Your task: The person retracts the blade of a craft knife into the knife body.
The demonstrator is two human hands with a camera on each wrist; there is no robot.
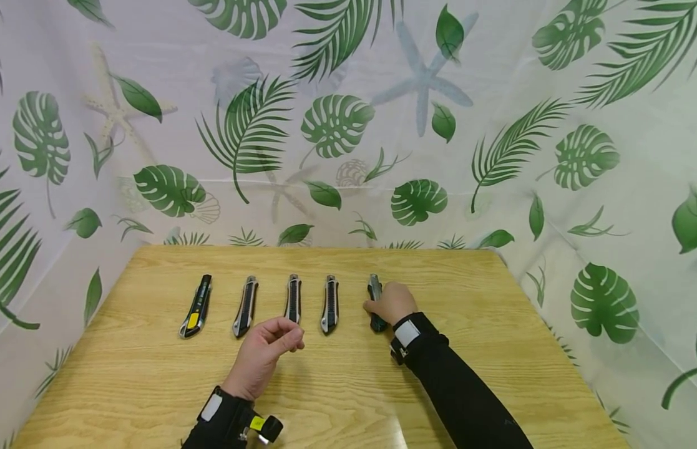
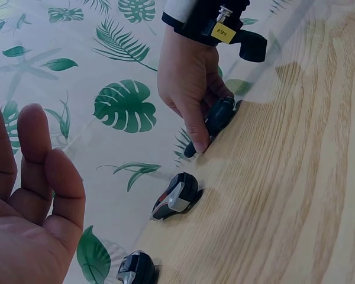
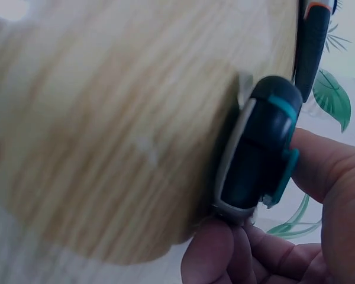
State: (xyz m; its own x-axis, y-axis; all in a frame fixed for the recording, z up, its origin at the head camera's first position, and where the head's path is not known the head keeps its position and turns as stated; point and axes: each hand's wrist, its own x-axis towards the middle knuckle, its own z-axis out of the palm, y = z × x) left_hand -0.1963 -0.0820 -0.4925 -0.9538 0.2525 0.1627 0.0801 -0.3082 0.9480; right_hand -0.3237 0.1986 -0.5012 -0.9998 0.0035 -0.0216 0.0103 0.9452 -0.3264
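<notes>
My right hand [image 1: 397,302] grips the box cutter [image 1: 377,323] at the right end of a row, thumb on one side and fingers on the other. In the right wrist view this box cutter [image 3: 254,148] is dark with teal trim and lies low over the wood. My left hand [image 1: 263,354] hovers with loosely bent fingers and holds nothing. It overlaps the lower end of the middle box cutter [image 1: 293,293]. Grey-and-black box cutters lie on either side, one to the left [image 1: 246,305] and one to the right [image 1: 329,305].
A black box cutter with a yellow slider [image 1: 195,312] lies at the row's left end. All rest on a wood-grain table [image 1: 326,399]. Behind and at the sides hangs a white leaf-patterned cloth [image 1: 359,162]. Both wrists wear black straps with small cameras.
</notes>
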